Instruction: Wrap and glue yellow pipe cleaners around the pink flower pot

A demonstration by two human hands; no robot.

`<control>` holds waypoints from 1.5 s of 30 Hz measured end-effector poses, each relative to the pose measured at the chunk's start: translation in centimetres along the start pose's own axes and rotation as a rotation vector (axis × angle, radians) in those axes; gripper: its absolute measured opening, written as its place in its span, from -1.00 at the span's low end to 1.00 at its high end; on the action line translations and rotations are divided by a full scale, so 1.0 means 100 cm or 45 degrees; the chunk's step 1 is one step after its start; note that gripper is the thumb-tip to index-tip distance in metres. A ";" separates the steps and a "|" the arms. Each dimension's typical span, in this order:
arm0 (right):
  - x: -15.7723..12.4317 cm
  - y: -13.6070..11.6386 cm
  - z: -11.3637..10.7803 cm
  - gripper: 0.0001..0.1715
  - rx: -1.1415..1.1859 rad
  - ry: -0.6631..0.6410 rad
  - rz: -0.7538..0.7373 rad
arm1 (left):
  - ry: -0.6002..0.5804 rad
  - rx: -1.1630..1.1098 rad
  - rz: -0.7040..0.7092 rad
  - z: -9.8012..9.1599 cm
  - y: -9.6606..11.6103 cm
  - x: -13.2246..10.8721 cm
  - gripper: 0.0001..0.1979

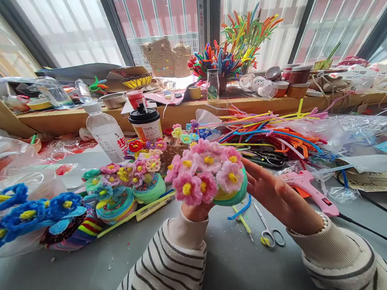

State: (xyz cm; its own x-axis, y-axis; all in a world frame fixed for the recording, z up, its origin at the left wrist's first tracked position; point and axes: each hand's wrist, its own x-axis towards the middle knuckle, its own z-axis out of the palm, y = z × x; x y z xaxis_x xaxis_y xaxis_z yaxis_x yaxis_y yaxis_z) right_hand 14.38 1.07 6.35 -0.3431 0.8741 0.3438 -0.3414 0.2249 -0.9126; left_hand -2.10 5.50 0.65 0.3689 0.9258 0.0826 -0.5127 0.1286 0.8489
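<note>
A flower pot ornament is raised above the table, with pink fuzzy pipe-cleaner flowers (208, 160) that have yellow centres. Its rounded green and yellow pot (237, 192) leans over to the right. My left hand (196, 211) is closed on the pot from below and behind the blooms, which hide most of its fingers. My right hand (278, 196) has its fingers stretched out flat against the pot's right side. Small scissors (270, 233) lie below the ornament, with a blue pipe-cleaner piece (241, 211) beside them.
Similar flower pots, one with blue flowers (27, 215), stand on the left. Behind are a plastic bottle (105, 135), a lidded cup (145, 124) and loose pipe cleaners (281, 132). A pink glue gun (310, 188) with a black cord lies right. Craft supplies crowd the sill (176, 112).
</note>
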 end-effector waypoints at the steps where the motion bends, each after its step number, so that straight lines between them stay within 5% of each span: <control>1: -0.001 0.000 -0.001 -0.40 0.002 0.007 0.012 | 0.006 -0.052 -0.013 0.000 0.001 -0.002 -0.31; 5: -0.003 0.002 -0.006 -0.43 -0.044 0.043 0.030 | 0.035 -0.070 -0.017 0.003 0.004 -0.004 -0.34; 14: -0.004 0.021 -0.006 -0.12 -0.470 0.168 0.125 | 0.117 0.114 -0.054 0.015 0.007 -0.004 -0.38; 27: -0.003 0.028 -0.002 -0.28 -0.603 0.404 0.255 | 0.068 0.173 -0.152 0.018 0.003 -0.002 -0.37; 35: -0.005 0.023 0.007 -0.41 -0.681 0.451 0.025 | 0.034 0.114 0.072 0.009 0.001 0.003 -0.38; 40: -0.004 0.016 0.004 -0.38 -0.538 0.471 0.038 | -0.154 0.050 -0.005 0.010 0.009 0.004 -0.40; 45: -0.004 0.014 0.003 -0.43 -0.656 0.446 0.003 | -0.041 -0.069 -0.057 0.010 0.013 -0.001 -0.40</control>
State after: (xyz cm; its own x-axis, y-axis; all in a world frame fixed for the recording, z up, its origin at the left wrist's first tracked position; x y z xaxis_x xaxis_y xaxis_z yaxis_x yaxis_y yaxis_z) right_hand 13.78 0.86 4.99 -0.0056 0.9445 0.3284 0.1551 0.3252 -0.9328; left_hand -2.03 5.21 2.30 0.4165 0.9070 0.0624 -0.5359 0.1895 0.8227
